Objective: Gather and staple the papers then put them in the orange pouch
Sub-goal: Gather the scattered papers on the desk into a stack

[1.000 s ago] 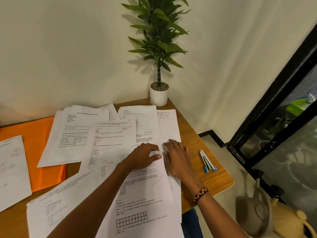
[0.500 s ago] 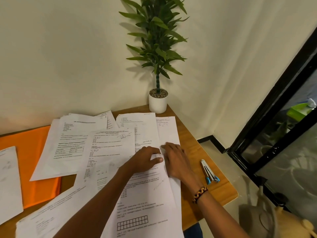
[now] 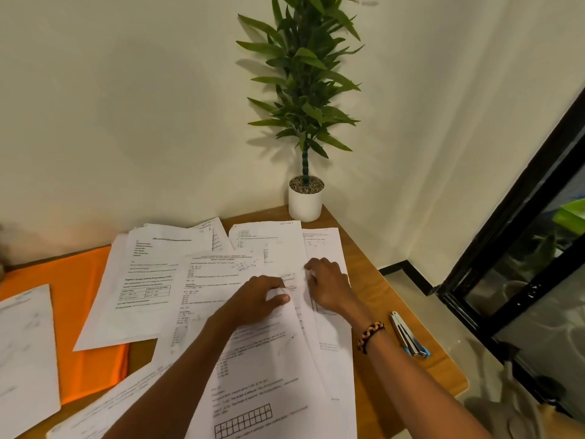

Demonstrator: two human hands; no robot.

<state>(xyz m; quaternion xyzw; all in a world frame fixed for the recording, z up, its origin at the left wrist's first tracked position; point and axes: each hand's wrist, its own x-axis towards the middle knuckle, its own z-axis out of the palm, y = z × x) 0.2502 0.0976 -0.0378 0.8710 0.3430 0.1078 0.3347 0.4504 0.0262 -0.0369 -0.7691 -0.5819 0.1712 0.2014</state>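
— Several sheets, I'd say. What lies farthest left of the fingers?

— A loose white sheet (image 3: 25,353) at the left edge, overlapping the orange pouch (image 3: 68,315), which lies flat on the wooden bench (image 3: 376,280). Both are well to the left of either hand.

— And between the pouch and the fingers?

— The papers (image 3: 139,289), printed pages fanned out and overlapping one another. One covers the pouch's right edge; others run under the forearms toward the near edge of the bench.

— How do the fingers sit?

— The left hand (image 3: 253,299) has its fingers (image 3: 281,298) curled, and they pinch a raised, bent edge of the top sheet, the thumb tip lying on the paper. Just right of it, almost touching, the right hand (image 3: 329,288) rests on the pages with its fingers (image 3: 311,266) bent at the knuckles, tips pressing down on the sheet. Whether they grip an edge there I cannot tell.

— Anything on that wrist?

— A beaded bracelet (image 3: 370,335), dark and amber.

— To the right of the fingers?

— A stapler (image 3: 408,335), silver with a blue end, lying on bare wood near the right edge of the bench, apart from the papers. Beyond the fingers, at the far corner by the wall, stands a potted plant (image 3: 305,198) in a white pot.
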